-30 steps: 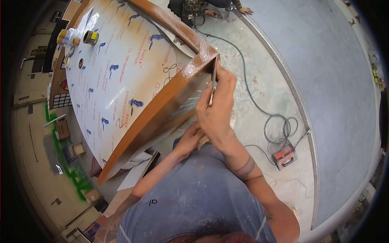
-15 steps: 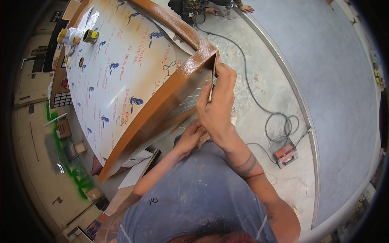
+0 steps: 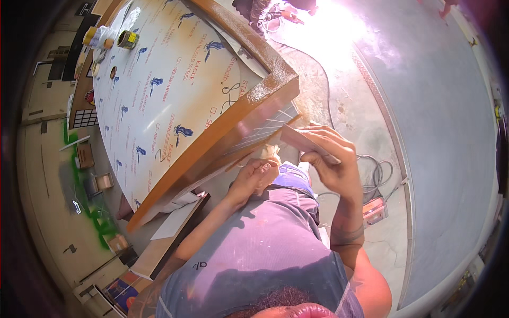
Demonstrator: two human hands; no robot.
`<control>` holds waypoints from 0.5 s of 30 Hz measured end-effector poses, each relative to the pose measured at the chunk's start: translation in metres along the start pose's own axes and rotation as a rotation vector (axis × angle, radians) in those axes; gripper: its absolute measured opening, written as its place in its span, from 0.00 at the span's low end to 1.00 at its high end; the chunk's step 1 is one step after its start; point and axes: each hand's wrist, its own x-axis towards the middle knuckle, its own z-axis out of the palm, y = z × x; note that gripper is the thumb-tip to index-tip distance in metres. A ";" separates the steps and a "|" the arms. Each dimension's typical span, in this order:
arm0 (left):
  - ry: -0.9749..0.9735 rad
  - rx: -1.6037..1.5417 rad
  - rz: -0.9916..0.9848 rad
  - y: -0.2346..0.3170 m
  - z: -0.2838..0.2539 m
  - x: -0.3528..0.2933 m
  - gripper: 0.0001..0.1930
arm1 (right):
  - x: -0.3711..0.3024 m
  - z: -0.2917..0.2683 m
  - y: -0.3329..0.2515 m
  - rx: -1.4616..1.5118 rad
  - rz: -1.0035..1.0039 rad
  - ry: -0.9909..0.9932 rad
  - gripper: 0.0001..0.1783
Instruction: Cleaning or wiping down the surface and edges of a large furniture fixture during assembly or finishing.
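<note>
My right hand (image 3: 340,165) grips a thin, flat, grey-brown rectangular plate (image 3: 303,141), perhaps a scraper, between thumb and fingers. It is held just right of and below the near corner of a large panel structure, apart from its brown painted edge (image 3: 204,139). My left hand (image 3: 248,181) is closed around a crumpled pale cloth or paper (image 3: 271,151), low beside the panel's side face and in front of my body. The panel's top is a steel sheet under printed white protective film (image 3: 154,114).
On the panel's far left stand an open jar (image 3: 128,40) and tape rolls (image 3: 94,38). A co-worker's arm (image 3: 273,16) is at the top, beside a glaring white light (image 3: 331,24). A red machine box (image 3: 374,211) and coiled cable (image 3: 377,175) lie right. Cartons (image 3: 103,182) lie left.
My right hand has drawn the plate away from the panel's corner, down and to the right. My left hand has risen slightly, showing the crumpled piece. A glaring light has appeared near the co-worker.
</note>
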 end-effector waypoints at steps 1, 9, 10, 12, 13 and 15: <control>-0.007 -0.012 -0.005 -0.001 -0.001 0.001 0.15 | -0.005 -0.002 0.004 0.077 0.140 -0.006 0.25; 0.015 -0.039 -0.026 0.002 0.012 -0.001 0.17 | 0.012 -0.016 0.057 0.398 0.012 0.009 0.16; 0.007 -0.067 -0.050 0.003 0.015 -0.002 0.18 | 0.015 -0.019 0.057 0.499 0.047 -0.002 0.15; 0.025 -0.061 -0.050 0.000 0.019 -0.001 0.18 | 0.020 -0.007 0.056 0.559 0.117 0.132 0.17; 0.036 -0.056 -0.050 -0.001 0.022 -0.001 0.18 | 0.025 -0.007 0.059 0.403 0.182 0.145 0.12; 0.057 -0.058 -0.034 -0.003 0.028 0.000 0.18 | 0.040 0.005 0.061 0.120 0.123 0.248 0.10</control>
